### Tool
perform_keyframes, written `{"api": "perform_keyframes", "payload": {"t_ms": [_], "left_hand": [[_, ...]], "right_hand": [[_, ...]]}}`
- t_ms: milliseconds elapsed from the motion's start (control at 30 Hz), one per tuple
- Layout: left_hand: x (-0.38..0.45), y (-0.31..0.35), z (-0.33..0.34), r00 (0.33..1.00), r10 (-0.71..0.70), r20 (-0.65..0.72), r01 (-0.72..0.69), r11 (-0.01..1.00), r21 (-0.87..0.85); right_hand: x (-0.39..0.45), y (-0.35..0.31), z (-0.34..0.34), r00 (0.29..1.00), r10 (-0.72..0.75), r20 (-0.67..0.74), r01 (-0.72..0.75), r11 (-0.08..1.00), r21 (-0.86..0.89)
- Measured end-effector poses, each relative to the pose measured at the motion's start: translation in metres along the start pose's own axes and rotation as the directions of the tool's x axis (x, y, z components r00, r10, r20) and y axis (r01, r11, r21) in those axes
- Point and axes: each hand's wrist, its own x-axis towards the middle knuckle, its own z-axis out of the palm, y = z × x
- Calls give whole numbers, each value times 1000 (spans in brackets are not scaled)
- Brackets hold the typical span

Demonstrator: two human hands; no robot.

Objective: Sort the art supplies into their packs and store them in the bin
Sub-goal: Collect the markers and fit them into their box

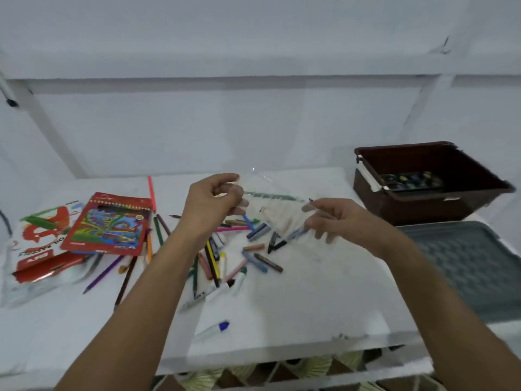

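Two hands are raised over the white table (296,300). My left hand (211,204) pinches a clear plastic pack (270,198), its outline blurred and hard to trace. My right hand (335,221) grips a dark marker (293,237). Loose crayons and pencils (225,258) lie beneath. Brown bin (423,204) sits right, contents indistinct.

A clear plastic bag (265,198) hangs stretched between both hands; loose crayons (255,259) and pencils (158,230) lie scattered below them; brown bin (423,204) sits beyond the right hand (335,221).
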Motion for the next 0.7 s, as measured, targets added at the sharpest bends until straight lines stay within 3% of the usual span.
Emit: {"api": "perform_keyframes", "payload": {"t_ms": [200, 333, 400, 467, 567, 700], "left_hand": [[-48, -26, 25, 989, -57, -136, 53, 998, -30], [-93, -58, 38, 986, -33, -163, 76, 962, 261], [-115, -76, 41, 989, -61, -136, 116, 888, 446], [-131, -92, 44, 981, -100, -167, 178, 806, 565], [-140, -106, 52, 964, -128, -231, 252, 715, 652], [-137, -114, 61, 958, -107, -265, 272, 626, 731]], "right_hand": [[-26, 53, -23, 995, 104, -8, -96, 946, 309], [-36, 89, -18, 952, 206, -225, -125, 936, 329], [-46, 108, -12, 934, 238, -266, -172, 953, 250], [-56, 123, -6, 925, 209, -316, -204, 978, 50], [-63, 137, 2, 911, 63, -408, -178, 951, -252], [-59, 145, 6, 908, -40, -417, -154, 894, -421]]}}
